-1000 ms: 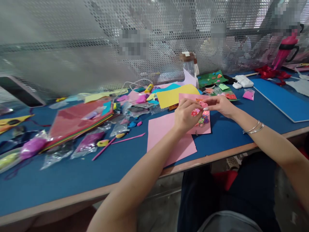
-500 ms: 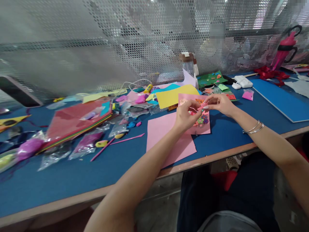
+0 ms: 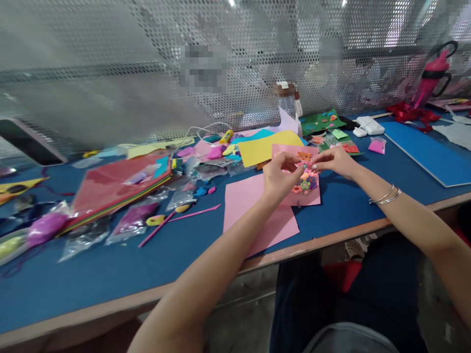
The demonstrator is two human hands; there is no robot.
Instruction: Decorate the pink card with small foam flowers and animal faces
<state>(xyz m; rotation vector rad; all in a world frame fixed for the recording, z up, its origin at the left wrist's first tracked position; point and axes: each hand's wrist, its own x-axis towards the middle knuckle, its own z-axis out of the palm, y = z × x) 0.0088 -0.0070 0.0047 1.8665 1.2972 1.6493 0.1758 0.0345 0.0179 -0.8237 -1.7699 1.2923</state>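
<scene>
Over a pink card (image 3: 312, 198) on the blue table, my left hand (image 3: 281, 174) and my right hand (image 3: 336, 163) face each other with fingertips pinched. Between them is a small pink piece (image 3: 307, 167), partly hidden by the fingers; its exact shape I cannot make out. Flower-shaped stickers (image 3: 305, 185) in green, orange and purple cover the card's lower part. An orange cat-face sticker (image 3: 304, 156) shows at its top. My left wrist lies above a larger plain pink sheet (image 3: 241, 206), which extends toward the table's front edge.
Left of the sheets lie pink strips (image 3: 195, 213), bagged clay (image 3: 134, 220) and a stack of coloured sheets (image 3: 110, 186). Yellow paper (image 3: 270, 147) and a brown-lidded bottle (image 3: 285, 98) are behind. To the right are a white earphone case (image 3: 371, 125), a pink packet (image 3: 377, 145) and a blue board (image 3: 427, 152).
My hands have drawn slightly apart, the left one shifting left. The pink piece sits lower, and the orange cat-face sticker shows more fully. Other things look unchanged.
</scene>
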